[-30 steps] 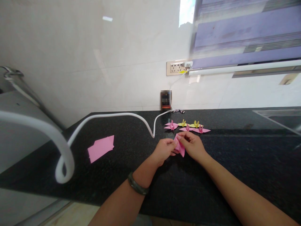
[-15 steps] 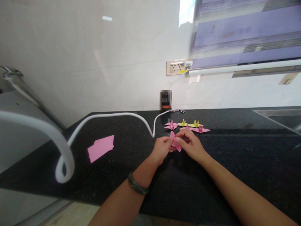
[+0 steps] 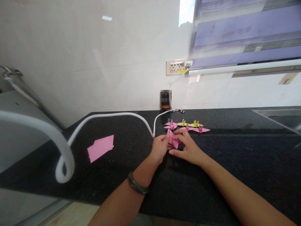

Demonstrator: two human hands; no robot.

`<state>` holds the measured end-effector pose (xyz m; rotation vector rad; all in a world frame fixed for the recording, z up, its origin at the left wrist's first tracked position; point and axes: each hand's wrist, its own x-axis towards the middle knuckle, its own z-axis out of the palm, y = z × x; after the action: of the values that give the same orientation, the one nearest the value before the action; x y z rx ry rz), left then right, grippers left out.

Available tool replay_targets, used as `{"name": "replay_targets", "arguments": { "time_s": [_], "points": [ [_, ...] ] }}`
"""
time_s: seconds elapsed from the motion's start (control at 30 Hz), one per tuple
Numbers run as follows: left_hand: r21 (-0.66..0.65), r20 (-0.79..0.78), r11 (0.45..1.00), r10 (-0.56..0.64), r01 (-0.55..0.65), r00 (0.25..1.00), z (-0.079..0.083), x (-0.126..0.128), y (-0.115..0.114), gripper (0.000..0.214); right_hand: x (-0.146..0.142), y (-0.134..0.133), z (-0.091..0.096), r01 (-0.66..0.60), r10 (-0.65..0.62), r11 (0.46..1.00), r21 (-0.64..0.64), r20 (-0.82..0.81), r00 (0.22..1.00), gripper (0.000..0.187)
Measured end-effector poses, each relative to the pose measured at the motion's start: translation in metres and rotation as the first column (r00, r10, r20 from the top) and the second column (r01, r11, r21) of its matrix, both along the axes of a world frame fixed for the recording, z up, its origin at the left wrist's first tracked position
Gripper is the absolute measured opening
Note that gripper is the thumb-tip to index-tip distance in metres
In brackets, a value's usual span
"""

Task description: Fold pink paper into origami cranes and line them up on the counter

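A folded piece of pink origami paper (image 3: 173, 140) is held above the dark counter. My left hand (image 3: 160, 147) pinches its left side between thumb and fingers. On its right side, my right hand (image 3: 188, 147) has its fingers apart, the thumb stretched below the paper and the fingertips at its upper right edge; whether they touch it is hard to tell. Just beyond the hands stand several folded paper cranes, among them a pink crane (image 3: 172, 125), a yellow crane (image 3: 196, 124) and another pink crane (image 3: 200, 129).
Pink paper sheets (image 3: 101, 148) lie on the black counter (image 3: 131, 179) to the left. A white cable (image 3: 113, 115) loops across the left side. Against the wall leans a dark, blurred-out device (image 3: 166, 100), below a socket panel (image 3: 176, 67). A sink (image 3: 282, 121) is at the right.
My right hand has opened, its thumb coming off the paper and moving down and left. The pink paper, in my left hand, has shifted slightly left and turned.
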<state>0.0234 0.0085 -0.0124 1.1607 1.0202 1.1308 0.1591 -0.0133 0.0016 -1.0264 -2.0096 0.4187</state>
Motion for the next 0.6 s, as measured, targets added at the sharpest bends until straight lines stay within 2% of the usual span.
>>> {"name": "replay_targets", "arguments": {
  "time_s": [0.1,0.27,0.6],
  "points": [
    [-0.008,-0.015,1.000,0.008,-0.008,1.000,-0.0023,0.0000,0.0007,0.039,-0.0002,0.0011,-0.0031,-0.062,0.062,0.998,-0.014,0.015,0.998,0.039],
    [0.025,-0.025,0.999,-0.042,0.042,0.999,-0.0073,0.0002,0.0003,0.038,-0.0009,0.0024,-0.0039,-0.083,0.082,0.995,-0.062,-0.025,0.996,0.013],
    [0.021,-0.111,0.997,-0.070,0.073,0.991,-0.0082,0.0025,0.0002,0.041,0.0001,0.0026,-0.0042,-0.083,0.086,0.989,-0.118,0.013,0.996,0.004]
  ]
}}
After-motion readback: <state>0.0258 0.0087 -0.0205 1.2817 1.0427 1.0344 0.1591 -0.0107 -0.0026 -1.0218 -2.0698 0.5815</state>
